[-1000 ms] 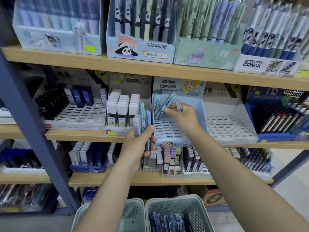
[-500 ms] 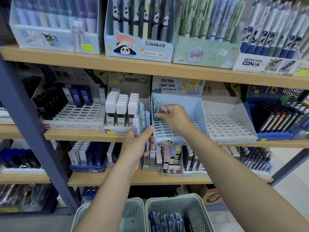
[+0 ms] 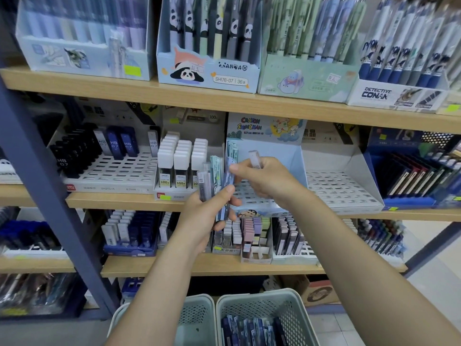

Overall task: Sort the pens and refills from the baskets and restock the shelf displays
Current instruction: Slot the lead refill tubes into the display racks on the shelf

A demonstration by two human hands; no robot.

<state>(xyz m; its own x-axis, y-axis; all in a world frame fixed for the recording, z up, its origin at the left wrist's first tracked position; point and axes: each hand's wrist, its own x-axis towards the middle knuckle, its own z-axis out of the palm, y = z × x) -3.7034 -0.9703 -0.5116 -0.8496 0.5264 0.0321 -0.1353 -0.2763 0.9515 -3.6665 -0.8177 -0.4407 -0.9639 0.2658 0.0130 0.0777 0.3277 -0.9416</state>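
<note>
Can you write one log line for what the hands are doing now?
left hand: holds refills | right hand: pinches one, holds clear case | tray: nearly empty

Your left hand (image 3: 202,218) gripped upright refill cases (image 3: 215,181); your right hand (image 3: 264,178) pinched one, another tucked inside.

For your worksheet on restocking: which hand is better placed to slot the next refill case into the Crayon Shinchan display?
Right hand: it hovers before the Crayon Shinchan display, pinching a refill case. Left hand grips the spare cases.

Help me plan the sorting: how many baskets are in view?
2, side by side at the bottom: left basket, partly behind a forearm; right basket, holding blue packs. Others may be off-frame.
</note>
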